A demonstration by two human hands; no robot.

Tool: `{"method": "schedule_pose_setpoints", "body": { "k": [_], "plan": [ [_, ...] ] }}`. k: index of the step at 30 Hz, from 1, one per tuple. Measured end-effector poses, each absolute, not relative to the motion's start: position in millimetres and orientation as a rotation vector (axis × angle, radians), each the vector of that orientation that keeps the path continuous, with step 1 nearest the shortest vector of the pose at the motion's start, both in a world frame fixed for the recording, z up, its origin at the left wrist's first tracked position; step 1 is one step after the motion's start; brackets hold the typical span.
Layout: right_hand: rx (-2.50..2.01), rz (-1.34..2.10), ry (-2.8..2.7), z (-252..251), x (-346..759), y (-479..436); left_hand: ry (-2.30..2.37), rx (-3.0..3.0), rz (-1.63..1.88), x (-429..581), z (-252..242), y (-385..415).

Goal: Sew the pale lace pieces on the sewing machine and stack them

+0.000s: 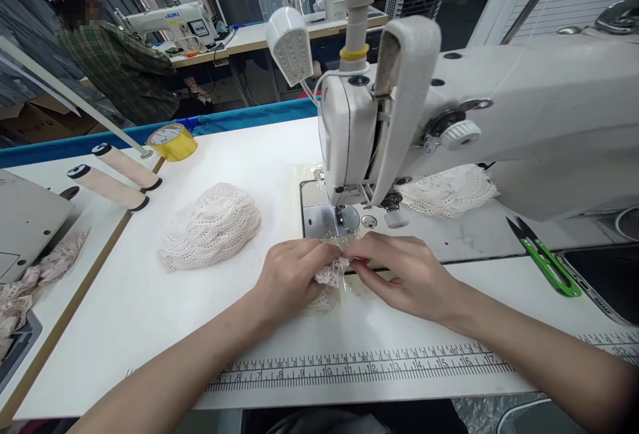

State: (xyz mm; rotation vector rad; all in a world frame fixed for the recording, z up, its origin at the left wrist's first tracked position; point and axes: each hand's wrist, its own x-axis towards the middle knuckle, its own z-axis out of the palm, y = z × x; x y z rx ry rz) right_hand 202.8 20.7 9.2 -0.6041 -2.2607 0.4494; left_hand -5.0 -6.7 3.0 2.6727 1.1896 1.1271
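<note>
My left hand (288, 275) and my right hand (407, 273) meet on the white table just in front of the sewing machine's needle plate (319, 219). Both pinch a small piece of pale lace (331, 272), which shows between the fingertips. The fingers of each hand are curled closed on it. The presser foot and needle (340, 216) stand a little behind the lace. A heap of the same lace (210, 226) lies to the left of my left hand.
The white sewing machine (499, 114) fills the right side, with more lace (449, 191) behind its arm. Green thread snips (546, 261) lie at right. A yellow tape roll (172, 141) and two cones (114, 178) stand at left. A person (114, 61) works behind.
</note>
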Motion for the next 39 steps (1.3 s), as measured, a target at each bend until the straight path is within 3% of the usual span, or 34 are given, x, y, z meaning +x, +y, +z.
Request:
{"method": "schedule_pose_setpoints", "body": {
  "k": [12,21,25,29,33,39],
  "plan": [
    [-0.308,-0.288,-2.260,18,212,25,1.191,2.639,1.265,-1,5,-9],
    [-0.153,-0.478,-2.229,31,209,21,1.109,2.586,1.228,0,6,-13],
    [-0.268,-0.330,-2.223,32,212,22,1.197,2.163,0.899,6,19,-20],
    [-0.554,0.156,-2.369,27,211,26,1.318,2.104,0.620,7,18,-19],
    [-0.854,0.492,-2.383,15,207,32,1.441,2.311,0.611,8,5,-11],
    [-1.170,0.522,-2.317,5,199,39,1.635,2.544,0.837,10,0,-11]
  ]
}}
